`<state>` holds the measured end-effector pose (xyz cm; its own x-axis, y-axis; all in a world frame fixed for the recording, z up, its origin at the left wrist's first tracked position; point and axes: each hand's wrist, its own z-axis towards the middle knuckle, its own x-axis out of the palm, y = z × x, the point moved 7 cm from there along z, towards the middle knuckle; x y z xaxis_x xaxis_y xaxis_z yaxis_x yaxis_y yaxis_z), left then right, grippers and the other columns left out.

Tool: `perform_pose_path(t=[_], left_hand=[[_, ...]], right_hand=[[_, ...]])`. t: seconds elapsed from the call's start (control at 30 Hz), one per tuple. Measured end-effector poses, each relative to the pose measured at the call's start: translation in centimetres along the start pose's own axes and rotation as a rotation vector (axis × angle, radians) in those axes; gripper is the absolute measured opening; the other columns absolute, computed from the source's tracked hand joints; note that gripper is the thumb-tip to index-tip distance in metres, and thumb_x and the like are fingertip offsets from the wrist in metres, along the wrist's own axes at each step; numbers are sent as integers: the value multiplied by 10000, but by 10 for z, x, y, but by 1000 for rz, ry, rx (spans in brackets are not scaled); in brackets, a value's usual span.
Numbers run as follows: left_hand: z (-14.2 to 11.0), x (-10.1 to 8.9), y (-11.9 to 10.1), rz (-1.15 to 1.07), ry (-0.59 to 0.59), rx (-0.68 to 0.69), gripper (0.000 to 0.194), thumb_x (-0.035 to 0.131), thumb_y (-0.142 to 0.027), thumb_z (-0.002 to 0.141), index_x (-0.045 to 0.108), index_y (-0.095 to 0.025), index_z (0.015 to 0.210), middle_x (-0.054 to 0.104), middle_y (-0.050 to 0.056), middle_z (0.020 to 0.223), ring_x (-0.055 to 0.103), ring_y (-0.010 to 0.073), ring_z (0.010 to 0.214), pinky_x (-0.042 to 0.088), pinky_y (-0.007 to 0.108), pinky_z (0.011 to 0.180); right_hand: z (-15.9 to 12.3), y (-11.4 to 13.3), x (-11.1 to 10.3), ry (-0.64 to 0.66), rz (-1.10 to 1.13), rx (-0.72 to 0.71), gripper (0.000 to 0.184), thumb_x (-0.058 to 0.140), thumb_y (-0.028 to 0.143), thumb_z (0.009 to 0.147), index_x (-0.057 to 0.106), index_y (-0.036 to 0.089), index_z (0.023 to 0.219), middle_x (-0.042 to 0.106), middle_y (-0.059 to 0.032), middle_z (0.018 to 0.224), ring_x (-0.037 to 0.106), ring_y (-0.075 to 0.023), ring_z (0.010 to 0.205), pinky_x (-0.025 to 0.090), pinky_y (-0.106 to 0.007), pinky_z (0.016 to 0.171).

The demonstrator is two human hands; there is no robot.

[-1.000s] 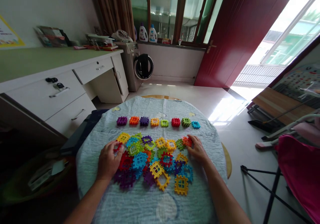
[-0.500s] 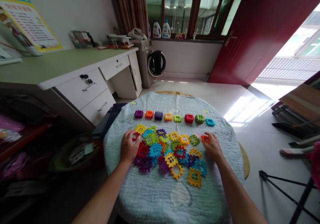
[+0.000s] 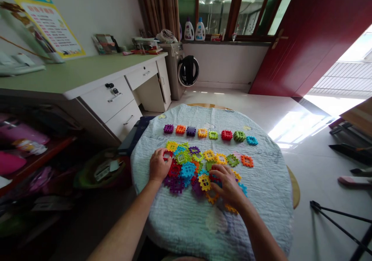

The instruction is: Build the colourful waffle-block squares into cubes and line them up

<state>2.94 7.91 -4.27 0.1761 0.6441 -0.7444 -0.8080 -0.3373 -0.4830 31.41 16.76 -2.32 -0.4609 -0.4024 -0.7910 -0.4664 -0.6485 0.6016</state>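
A heap of interlocking plastic building blocks, square with notched edges, lies mid-table, with a blue block (image 3: 188,169) and a yellow block (image 3: 204,182) on top. At its left edge my left hand (image 3: 159,165) has thumb and fingers closed around a red block (image 3: 167,156). My right hand (image 3: 228,183) reaches over the heap's right part, its fingers curled at another red block (image 3: 214,177) and partly covering it. An orange block (image 3: 247,161) lies flat by itself to the right. Behind the heap runs a row of blocks, from a purple block (image 3: 168,128) to a blue block (image 3: 252,140).
A pale blue cloth (image 3: 261,206) covers the round table. To the left is a desk with drawers (image 3: 110,98); behind it stands a washing machine (image 3: 174,71) with its door open. A red door (image 3: 299,40) and a black tripod leg (image 3: 340,212) are on the right.
My right hand has left the orange block at the right and moved left onto the heap. My left hand stays at the red block. The whole view has shifted slightly.
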Motion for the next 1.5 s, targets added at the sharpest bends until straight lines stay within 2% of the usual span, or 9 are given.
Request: perform_pose_path(t=[0.27,0.43,0.63,0.83,1.0,1.13,1.27,1.37,1.5], left_hand=[[1,-5,4,18,-8,-77,132,518,-250,746,614,-198,820,608,93,877,559,271,911,456,441,896],[0,-10,3,38,-32,-112,120,529,-274,750,613,-195,785,578,90,834,545,275,884,441,448,887],[0,-12,4,19,-62,-94,148,540,-277,756,620,-183,838,586,126,977,536,299,1022,419,462,950],[1,-9,4,15,-47,-79,142,532,-272,753,610,-191,840,596,126,990,542,302,1039,424,465,956],[2,-7,5,19,-50,-57,154,527,-288,758,611,-191,843,604,128,995,553,303,1025,434,469,941],[2,-5,7,29,-45,-31,151,533,-299,764,610,-196,843,604,125,988,552,303,1043,436,463,944],[2,-4,7,28,-37,-24,143,537,-302,763,599,-204,845,606,112,986,559,295,1022,438,458,946],[2,-4,5,19,-33,-20,137,539,-306,758,593,-210,840,604,106,986,564,291,1003,443,451,940],[2,-5,5,18,-33,-19,153,536,-318,762,595,-207,848,604,107,987,564,292,1010,444,448,944]], right_hand=[[-11,0,-11,-5,-35,34,117,563,221,798,667,245,751,623,-61,1129,505,-260,1110,397,-451,964],[-8,17,-6,-27,-5,-30,155,547,199,809,658,238,910,600,-77,1179,486,-256,1149,385,-440,990],[-11,31,15,86,-63,-47,572,692,274,702,548,264,1256,554,-88,1252,446,-290,1163,348,-466,1011],[-10,25,16,70,-76,-2,489,659,250,711,587,267,1195,606,-76,1140,500,-278,1068,388,-459,959],[-7,3,-11,-118,80,46,464,578,270,772,566,226,1234,623,-83,1149,565,-231,1050,452,-388,944],[-11,-31,-29,-224,156,217,354,496,296,808,626,217,1128,679,-40,935,626,-177,808,504,-310,781],[-15,-60,-37,-272,221,328,310,458,303,813,653,209,1034,690,-22,808,631,-177,712,497,-290,689],[-18,-77,-42,-330,190,373,328,493,291,775,642,215,1056,691,-34,870,633,-193,747,504,-319,728],[-15,-83,-53,-418,-32,324,291,544,263,737,663,230,1000,637,-72,1005,586,-239,944,458,-388,863]])
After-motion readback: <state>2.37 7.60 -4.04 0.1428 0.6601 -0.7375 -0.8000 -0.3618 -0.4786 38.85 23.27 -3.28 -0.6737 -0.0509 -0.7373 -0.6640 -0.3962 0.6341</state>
